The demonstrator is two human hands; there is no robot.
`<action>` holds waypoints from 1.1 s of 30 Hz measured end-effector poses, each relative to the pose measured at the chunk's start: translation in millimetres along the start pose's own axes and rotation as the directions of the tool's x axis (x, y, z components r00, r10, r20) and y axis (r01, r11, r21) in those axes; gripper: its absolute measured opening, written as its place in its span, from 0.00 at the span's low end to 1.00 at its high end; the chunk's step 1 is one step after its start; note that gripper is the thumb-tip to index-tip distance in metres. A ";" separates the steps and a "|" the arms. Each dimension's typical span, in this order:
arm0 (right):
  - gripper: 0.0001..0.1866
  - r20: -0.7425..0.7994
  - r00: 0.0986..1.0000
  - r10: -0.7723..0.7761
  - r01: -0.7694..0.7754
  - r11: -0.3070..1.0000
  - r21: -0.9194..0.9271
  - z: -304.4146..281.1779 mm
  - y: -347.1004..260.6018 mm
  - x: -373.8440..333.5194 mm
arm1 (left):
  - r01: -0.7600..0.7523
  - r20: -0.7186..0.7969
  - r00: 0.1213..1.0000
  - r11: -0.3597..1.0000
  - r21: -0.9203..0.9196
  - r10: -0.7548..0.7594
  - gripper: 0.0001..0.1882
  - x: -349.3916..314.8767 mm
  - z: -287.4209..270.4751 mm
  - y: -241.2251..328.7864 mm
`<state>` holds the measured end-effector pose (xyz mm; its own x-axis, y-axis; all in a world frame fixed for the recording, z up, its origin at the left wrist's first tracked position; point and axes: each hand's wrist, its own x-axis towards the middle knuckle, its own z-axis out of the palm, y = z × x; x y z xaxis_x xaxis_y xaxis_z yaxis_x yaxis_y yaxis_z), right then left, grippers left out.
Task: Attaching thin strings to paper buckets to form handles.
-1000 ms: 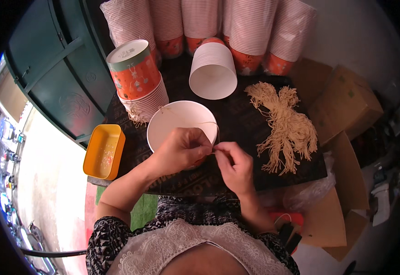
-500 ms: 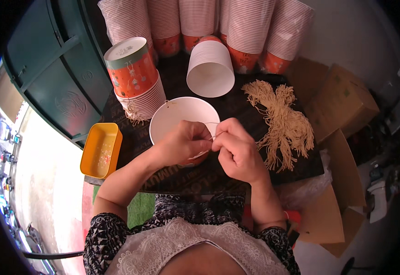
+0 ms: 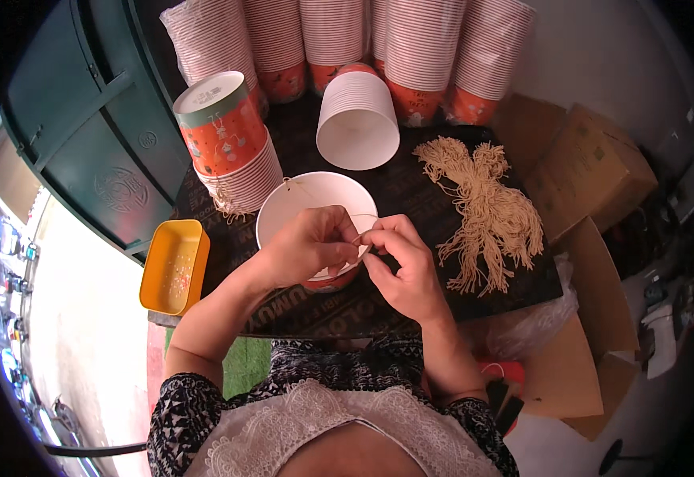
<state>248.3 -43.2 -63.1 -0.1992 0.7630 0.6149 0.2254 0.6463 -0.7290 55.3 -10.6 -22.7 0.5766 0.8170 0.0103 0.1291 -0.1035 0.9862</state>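
Over the near right rim of an upright bucket (image 3: pixel 283 208), white inside, the left hand (image 3: pixel 319 245) and right hand (image 3: pixel 402 266) are meeting, each grip pinching a thin string (image 3: pixel 358 240) between fingertips. The dark, print-covered bench (image 3: pixel 307 319) is carrying a yellow box (image 3: pixel 196 269) at its left edge and a string bundle (image 3: pixel 494 215) at right. Tall bucket stacks (image 3: pixel 422 48) are lining the back; a green metal door (image 3: pixel 84 135) is standing left, and cardboard boxes (image 3: pixel 601 163) are sitting beyond the right edge. A green mat (image 3: pixel 247 366) is showing below.
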 end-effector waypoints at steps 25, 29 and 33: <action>0.05 -0.122 0.952 -0.281 0.247 0.940 -0.235 4.6 11.1 -2.7 | 0.038 -0.028 0.999 0.990 0.133 -0.035 0.06 6.8 1.8 3.4; 0.06 -0.113 0.954 -0.276 0.232 0.924 -0.304 4.8 18.7 2.8 | -0.066 0.000 0.998 0.986 0.154 0.066 0.06 6.1 2.2 -8.0; 0.06 -0.097 0.957 -0.273 0.234 0.925 -0.300 5.2 19.0 3.6 | -0.156 -0.070 0.977 0.903 0.401 0.200 0.05 -0.6 12.5 -4.3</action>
<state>246.9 -28.2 -76.3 -0.1595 0.5542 0.8169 0.4478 0.7781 -0.4405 64.5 -17.8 -29.1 0.5327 0.8174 0.2193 0.3496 -0.4485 0.8226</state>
